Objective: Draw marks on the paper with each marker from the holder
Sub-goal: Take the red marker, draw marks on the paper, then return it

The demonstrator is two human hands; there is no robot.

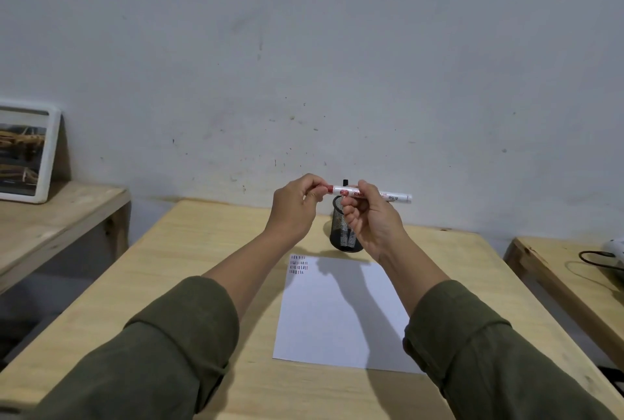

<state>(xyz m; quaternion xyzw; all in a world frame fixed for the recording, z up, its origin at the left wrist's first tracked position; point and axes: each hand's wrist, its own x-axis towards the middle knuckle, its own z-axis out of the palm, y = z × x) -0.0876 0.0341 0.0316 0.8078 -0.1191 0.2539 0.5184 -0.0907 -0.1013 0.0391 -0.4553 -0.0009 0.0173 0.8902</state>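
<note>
A white marker with a red cap (391, 197) lies level in the air above the table, held by both hands. My left hand (297, 203) pinches its red cap end. My right hand (371, 217) grips the white barrel. Behind and below them stands a black mesh holder (341, 234) with a black-tipped marker poking out at the top. A white sheet of paper (341, 318) lies on the wooden table (189, 271) in front of the holder, with several short rows of red and black marks in its far left corner.
A framed picture (27, 153) leans on the wall on a wooden bench at the left. Another wooden bench at the right carries a black cable (594, 257) and a white object. A grey wall stands right behind the table.
</note>
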